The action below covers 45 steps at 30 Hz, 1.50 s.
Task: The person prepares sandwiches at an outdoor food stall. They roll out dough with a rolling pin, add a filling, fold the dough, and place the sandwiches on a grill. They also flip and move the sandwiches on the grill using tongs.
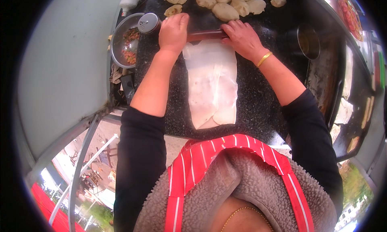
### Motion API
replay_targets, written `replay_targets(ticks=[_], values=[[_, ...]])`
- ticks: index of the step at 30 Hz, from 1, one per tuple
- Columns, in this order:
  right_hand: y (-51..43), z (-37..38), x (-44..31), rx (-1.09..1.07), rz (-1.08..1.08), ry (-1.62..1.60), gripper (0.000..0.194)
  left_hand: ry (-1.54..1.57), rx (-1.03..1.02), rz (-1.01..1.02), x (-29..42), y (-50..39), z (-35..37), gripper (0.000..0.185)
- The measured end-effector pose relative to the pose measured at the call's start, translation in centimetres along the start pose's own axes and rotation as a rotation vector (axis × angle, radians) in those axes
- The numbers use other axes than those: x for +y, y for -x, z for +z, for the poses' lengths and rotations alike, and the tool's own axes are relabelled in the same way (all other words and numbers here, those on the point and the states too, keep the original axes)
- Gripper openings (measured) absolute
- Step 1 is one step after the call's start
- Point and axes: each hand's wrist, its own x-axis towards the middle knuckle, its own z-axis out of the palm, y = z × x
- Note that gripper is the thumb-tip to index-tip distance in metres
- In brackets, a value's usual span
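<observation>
A long, thin sheet of dough [208, 84] lies flat before me, with folds and a seam down its middle. Across its far end rests a reddish-brown rolling pin [204, 35]. My left hand [173, 34] grips the pin's left end, beside a shaker with a perforated metal lid [148, 23]. On the pin's right end is my right hand [243, 40], its fingers bent over the wood and a gold bracelet [264, 58] at the wrist. The palms hide both ends of the pin.
Several filled dough pieces [225, 11] sit at the far side of the black speckled countertop [257, 90]. To the left stand a metal bowl of chopped filling [116, 50] and a white squeeze bottle [130, 1]. A metal pot [307, 41] and a griddle [359, 117] with flatbreads are on the right.
</observation>
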Motion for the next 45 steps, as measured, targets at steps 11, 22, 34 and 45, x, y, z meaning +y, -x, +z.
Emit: replay_targets(ticks=[11,22,34,45], values=[[6.2,-4.5,-4.3,-0.09,-0.062,-0.198,0.044,-0.101,0.039,0.041,4.6,14.9,-3.8,0.057],[5.1,-1.2,-6.5,-0.167,0.307,0.035,0.047,-0.496,-0.221,-0.177,3.8,13.7,0.1,0.06],[-0.9,0.1,-4.5,0.065,0.464,0.137,0.064,-0.451,0.034,0.117,2.4,3.6,0.2,0.069],[-3.0,2.0,-2.5,0.182,0.511,0.154,0.065,-0.497,0.182,0.349,0.1,-0.1,1.3,0.066]])
